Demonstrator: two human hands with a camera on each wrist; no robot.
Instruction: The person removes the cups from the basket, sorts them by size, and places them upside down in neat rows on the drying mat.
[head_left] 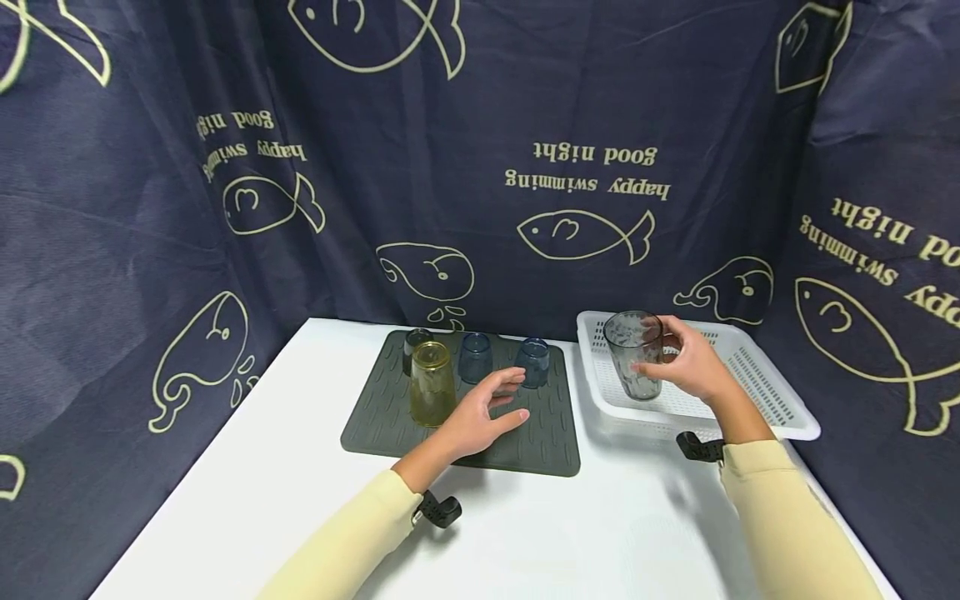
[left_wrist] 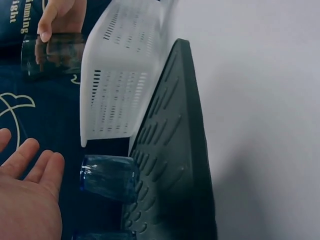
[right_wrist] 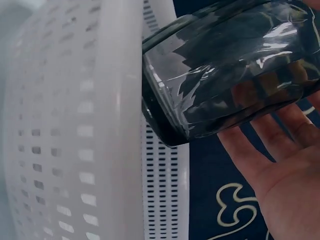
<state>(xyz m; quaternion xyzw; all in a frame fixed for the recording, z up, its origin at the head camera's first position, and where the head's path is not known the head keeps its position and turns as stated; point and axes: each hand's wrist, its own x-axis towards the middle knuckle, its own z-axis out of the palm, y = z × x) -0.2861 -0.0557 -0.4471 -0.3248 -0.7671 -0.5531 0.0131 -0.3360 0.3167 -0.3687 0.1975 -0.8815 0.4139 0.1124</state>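
Note:
My right hand grips a tall smoky-grey drinking glass, mouth up and slightly tilted, over the white perforated basket. In the right wrist view the fingers curl along the side of the glass, whose base is close to the basket's rim. My left hand hovers over the dark grey drying mat with relaxed fingers and holds nothing. On the mat stand an upside-down amber glass, two blue glasses, one at the middle and one at the right, and a dark glass behind the amber one.
The basket stands right of the mat on a white table. A dark blue curtain with fish drawings hangs behind and at both sides. Each wrist wears a black camera band, such as the left one.

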